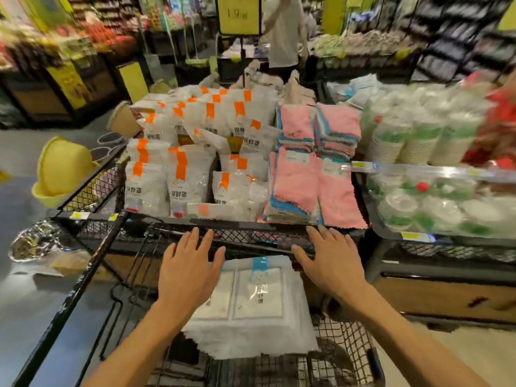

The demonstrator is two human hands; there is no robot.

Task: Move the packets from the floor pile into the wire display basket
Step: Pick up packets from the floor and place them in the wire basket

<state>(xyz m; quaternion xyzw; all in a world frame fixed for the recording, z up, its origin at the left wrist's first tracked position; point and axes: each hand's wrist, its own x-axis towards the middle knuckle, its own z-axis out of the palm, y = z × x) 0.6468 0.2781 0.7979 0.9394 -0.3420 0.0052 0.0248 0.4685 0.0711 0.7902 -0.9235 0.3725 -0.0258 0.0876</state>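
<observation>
Shop aisles crowded with blurred shelves fill the background, and a person in a pale shirt (284, 32) stands at twelve o'clock beyond the displays. At centre sits the wire display basket (245, 227), a black mesh bin already crammed with white packets bearing orange labels (181, 169) on its nine o'clock side and stacks of pink and blue cloths (315, 174) on its three o'clock side. Just below its near rim, at six o'clock, lies a thick stack of white packets (251, 317) with a blue label, resting on what looks like a lower wire rack; whether this is the floor pile cannot be told. The left hand (190, 272) lies spread on the stack's nine o'clock edge, fingers (208, 241) apart and gripping nothing. The right hand (326, 261) hovers at the stack's two o'clock corner, fingers also apart, empty. The likely risks: the stack is many loose, slippery packets, so lifting it from two sides with flat palms could let the middle sag and packets slide out the bottom. The basket looks nearly full, so new packets may perch high and spill over the rim, or topple the upright orange-labelled ones. The raised rim could also catch the load's edge on the way up.
</observation>
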